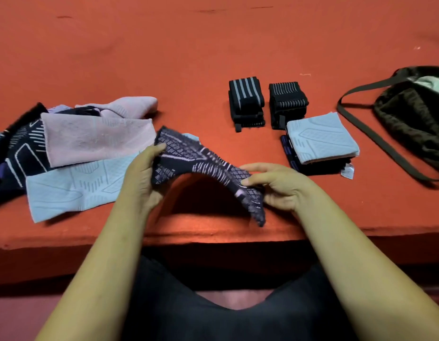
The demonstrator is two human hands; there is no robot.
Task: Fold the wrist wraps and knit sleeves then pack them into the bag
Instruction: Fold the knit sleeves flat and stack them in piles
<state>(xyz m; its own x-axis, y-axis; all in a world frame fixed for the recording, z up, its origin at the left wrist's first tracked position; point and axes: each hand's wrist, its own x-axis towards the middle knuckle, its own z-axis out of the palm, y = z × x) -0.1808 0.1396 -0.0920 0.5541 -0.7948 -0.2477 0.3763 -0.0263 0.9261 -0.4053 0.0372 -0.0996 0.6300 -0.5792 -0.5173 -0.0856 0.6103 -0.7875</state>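
A dark navy knit sleeve with a pale pattern (201, 166) hangs lifted above the red surface between both hands. My left hand (142, 175) grips its left end, and my right hand (275, 185) pinches its right end. To the left lies a loose pile of unfolded sleeves: a pink one (95, 139), a light blue one (73, 188) and dark ones (19, 148). Two folded black striped wrist wraps (245, 102) (287, 102) stand behind the hands. A stack of folded sleeves, light blue on top (321, 139), sits right of them. The dark brown bag (415, 119) lies open at far right.
The red cloth-covered table (189, 45) stretches far back. Its front edge (213, 239) runs just below my hands. The bag's long strap (376, 139) loops across the surface toward the folded stack. My lap in dark clothing sits under the table edge.
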